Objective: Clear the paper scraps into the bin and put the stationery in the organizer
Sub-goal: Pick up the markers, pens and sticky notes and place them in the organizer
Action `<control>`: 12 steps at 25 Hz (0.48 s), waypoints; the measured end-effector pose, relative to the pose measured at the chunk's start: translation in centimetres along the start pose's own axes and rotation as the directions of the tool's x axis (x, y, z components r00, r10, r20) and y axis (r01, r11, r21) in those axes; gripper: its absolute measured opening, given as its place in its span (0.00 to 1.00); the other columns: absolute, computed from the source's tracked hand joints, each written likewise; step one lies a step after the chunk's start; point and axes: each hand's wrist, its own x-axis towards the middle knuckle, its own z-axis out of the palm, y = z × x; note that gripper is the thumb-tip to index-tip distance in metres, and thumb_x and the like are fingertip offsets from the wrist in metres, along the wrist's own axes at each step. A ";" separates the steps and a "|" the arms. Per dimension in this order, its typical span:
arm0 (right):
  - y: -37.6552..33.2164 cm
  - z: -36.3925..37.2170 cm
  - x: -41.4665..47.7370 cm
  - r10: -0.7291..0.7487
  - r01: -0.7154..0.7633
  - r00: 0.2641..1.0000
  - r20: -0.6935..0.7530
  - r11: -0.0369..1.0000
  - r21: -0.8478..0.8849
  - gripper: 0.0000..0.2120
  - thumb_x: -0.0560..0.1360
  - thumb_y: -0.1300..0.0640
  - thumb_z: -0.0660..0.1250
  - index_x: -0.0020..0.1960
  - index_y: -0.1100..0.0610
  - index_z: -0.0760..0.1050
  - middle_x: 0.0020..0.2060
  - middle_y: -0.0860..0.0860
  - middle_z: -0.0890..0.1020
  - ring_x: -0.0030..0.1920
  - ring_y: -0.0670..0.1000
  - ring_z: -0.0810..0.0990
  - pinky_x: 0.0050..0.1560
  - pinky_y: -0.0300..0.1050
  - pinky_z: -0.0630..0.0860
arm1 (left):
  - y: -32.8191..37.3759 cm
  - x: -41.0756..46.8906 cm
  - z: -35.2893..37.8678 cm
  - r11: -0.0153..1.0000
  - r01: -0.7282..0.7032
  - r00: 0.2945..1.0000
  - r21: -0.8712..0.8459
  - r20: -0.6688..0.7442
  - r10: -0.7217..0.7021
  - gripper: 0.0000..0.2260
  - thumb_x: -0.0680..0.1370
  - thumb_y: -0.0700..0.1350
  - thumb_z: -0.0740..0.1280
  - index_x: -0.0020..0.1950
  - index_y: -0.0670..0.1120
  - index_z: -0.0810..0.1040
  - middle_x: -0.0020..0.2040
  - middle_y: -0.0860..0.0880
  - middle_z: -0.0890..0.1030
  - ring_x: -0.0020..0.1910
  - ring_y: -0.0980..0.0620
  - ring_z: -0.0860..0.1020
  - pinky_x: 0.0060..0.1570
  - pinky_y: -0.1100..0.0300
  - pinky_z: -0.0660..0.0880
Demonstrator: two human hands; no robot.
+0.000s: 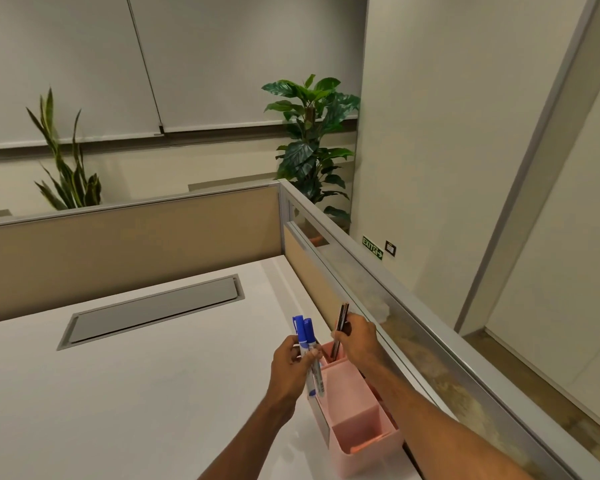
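Note:
A pink organizer (352,400) with several compartments stands on the white desk (118,393) by the right partition. My left hand (291,367) grips a bunch of blue-capped markers (309,351), upright, just left of the organizer. My right hand (355,337) holds dark pens (341,318) whose lower ends dip into the organizer's far compartment. Something orange lies in the near compartment. No paper scraps or bin are in view.
A grey cable hatch (153,311) is set into the desk at the centre left. Beige partition walls (136,244) with metal rails close off the back and right sides. Two potted plants (312,140) stand beyond them.

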 end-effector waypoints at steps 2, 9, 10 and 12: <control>0.8 0.8 0.7 0.011 -0.010 1.000 0.028 0.999 -0.041 0.16 0.75 0.61 0.68 0.62 0.59 0.74 0.58 0.57 0.82 0.57 0.57 0.82 0.57 0.51 0.79 | -0.7 0.2 0.1 1.000 0.017 1.000 -0.011 -0.004 -0.017 0.08 0.77 0.43 0.68 0.54 0.49 0.73 0.49 0.49 0.80 0.46 0.53 0.79 0.45 0.57 0.76; 1.1 0.9 1.7 0.039 -0.034 0.998 0.043 0.993 -0.111 0.18 0.74 0.58 0.70 0.62 0.58 0.72 0.58 0.58 0.80 0.56 0.58 0.82 0.55 0.51 0.81 | -1.0 0.6 0.2 0.997 0.053 0.998 -0.052 -0.019 -0.054 0.09 0.77 0.44 0.68 0.55 0.48 0.73 0.51 0.49 0.79 0.46 0.52 0.80 0.48 0.53 0.76; 0.6 0.6 1.6 0.027 -0.024 0.999 0.032 0.997 -0.076 0.18 0.74 0.58 0.69 0.62 0.58 0.72 0.58 0.59 0.80 0.56 0.58 0.81 0.55 0.51 0.80 | -0.7 0.6 0.2 0.998 0.052 0.999 -0.045 0.003 -0.052 0.09 0.77 0.43 0.67 0.55 0.48 0.72 0.50 0.50 0.79 0.44 0.54 0.79 0.48 0.53 0.75; -0.6 -0.5 1.0 -0.027 0.026 0.999 -0.032 1.000 -0.016 0.16 0.75 0.58 0.68 0.61 0.59 0.72 0.58 0.58 0.80 0.56 0.56 0.81 0.57 0.49 0.79 | -0.4 0.4 0.4 0.998 0.054 0.997 -0.031 0.061 -0.052 0.08 0.77 0.42 0.67 0.55 0.50 0.72 0.50 0.51 0.78 0.44 0.55 0.78 0.50 0.53 0.74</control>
